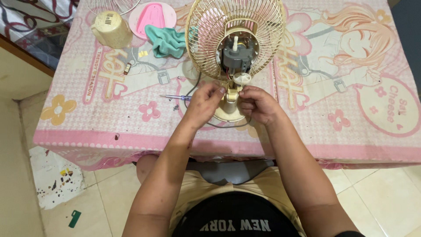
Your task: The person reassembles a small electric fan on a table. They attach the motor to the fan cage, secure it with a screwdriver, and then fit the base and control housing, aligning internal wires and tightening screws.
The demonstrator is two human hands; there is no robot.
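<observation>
Both hands close on the cream neck [231,94] of a small desk fan, just above its round base [229,112]. The left hand [202,104] has thumb and fingers curled and pressed against the neck's left side; the right hand [258,104] is curled into a loose fist with its fingertips at the neck's right side. Whether either hand pinches a small part there is hard to tell, since the fingers hide the contact.

Above the hands the fan's rear wire guard [234,37] stands upright, tilted slightly back, with the grey motor [237,57] bared at its centre and a white shaft sticking up. A small cream knob [242,79] sits just below the motor, touching neither hand clearly. A dark cord [219,126] loops around the base toward the table's near edge.

Just left of the left hand lies a screwdriver [175,97] with a few loose screws beside it. Farther back sit a teal cloth [166,41], a pink round cover [152,17] and a cream motor housing [112,30], well apart from the hands. The pink patterned tablecloth [351,123] is open to the right of the fan, and its front edge hangs just beyond the base, near the person's lap.
</observation>
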